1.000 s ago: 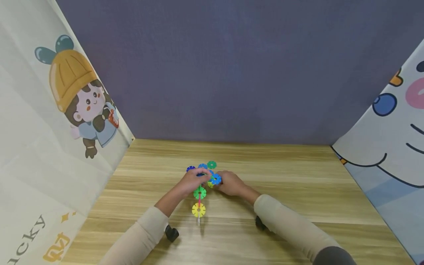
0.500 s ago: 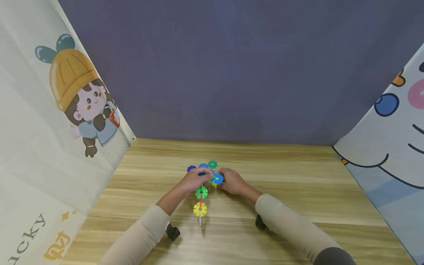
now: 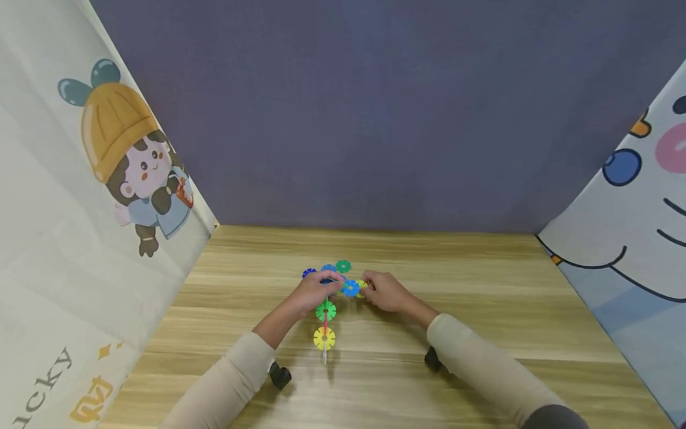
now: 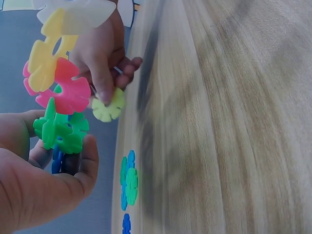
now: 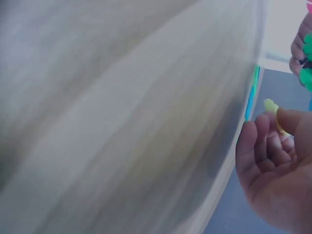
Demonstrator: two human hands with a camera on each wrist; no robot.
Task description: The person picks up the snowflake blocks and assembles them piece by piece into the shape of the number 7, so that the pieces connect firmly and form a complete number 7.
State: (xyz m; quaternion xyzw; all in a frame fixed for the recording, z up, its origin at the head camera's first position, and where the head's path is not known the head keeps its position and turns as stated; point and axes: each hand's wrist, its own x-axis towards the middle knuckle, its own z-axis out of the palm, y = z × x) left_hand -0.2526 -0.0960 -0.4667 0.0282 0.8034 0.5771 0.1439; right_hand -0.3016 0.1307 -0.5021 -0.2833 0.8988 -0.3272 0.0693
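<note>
My left hand [image 3: 312,293] grips a chain of interlocking flower-shaped plastic discs. In the left wrist view its fingers curl round the blue and green end; a green disc [image 4: 63,131], a pink disc [image 4: 73,92], a yellow disc [image 4: 41,63] and a whitish disc [image 4: 80,14] rise from there. A light blue disc [image 3: 351,288] shows at the left fingertips in the head view. My right hand [image 3: 387,292] pinches a separate yellow-green disc [image 4: 108,108] between thumb and fingers, just right of the light blue one. Part of this disc is hidden by the right fingers in the right wrist view.
On the wooden table [image 3: 455,274] behind the hands lie a dark green disc [image 3: 343,266], a blue disc [image 3: 329,269] and a dark blue disc [image 3: 308,272]. A dark blue panel [image 3: 370,119] stands at the back, with printed white panels on both sides.
My right hand has moved a little to the right, and the yellow-green disc in its fingers now shows more beside the light blue one. The left hand has stayed nearly still.
</note>
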